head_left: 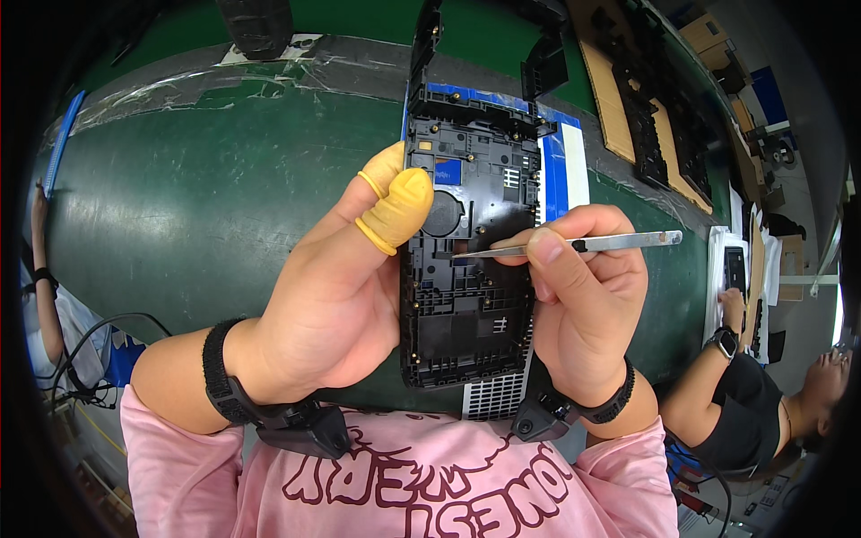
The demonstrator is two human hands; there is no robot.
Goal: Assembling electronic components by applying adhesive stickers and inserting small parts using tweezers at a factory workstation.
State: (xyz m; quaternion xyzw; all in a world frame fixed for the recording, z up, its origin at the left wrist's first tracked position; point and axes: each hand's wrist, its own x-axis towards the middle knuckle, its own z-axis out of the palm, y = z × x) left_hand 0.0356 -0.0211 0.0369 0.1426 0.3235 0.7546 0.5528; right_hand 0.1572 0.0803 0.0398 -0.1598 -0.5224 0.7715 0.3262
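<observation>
A black plastic housing (pixel 498 300), rectangular with cut-outs, ribs and small brass inserts, is held up in front of me. My left hand (pixel 345 269) grips its left edge, with yellow finger cots on the thumb and a finger; the other fingers are hidden behind the part. In my right hand (pixel 587 287) are metal tweezers (pixel 619 242), pinched between thumb and fingers and pointing left. Their tip is over the middle of the housing, by a small cut-out below the round recess. Whether the tip holds anything is too small to tell.
Beneath lies a green work mat (pixel 197 197) with a blue-and-white strip (pixel 565 166) beyond the housing. More black parts on cardboard (pixel 619 117) stand at far right. Co-workers' arms show at the left (pixel 45 296) and right (pixel 708 359). A black object (pixel 256 27) stands far left.
</observation>
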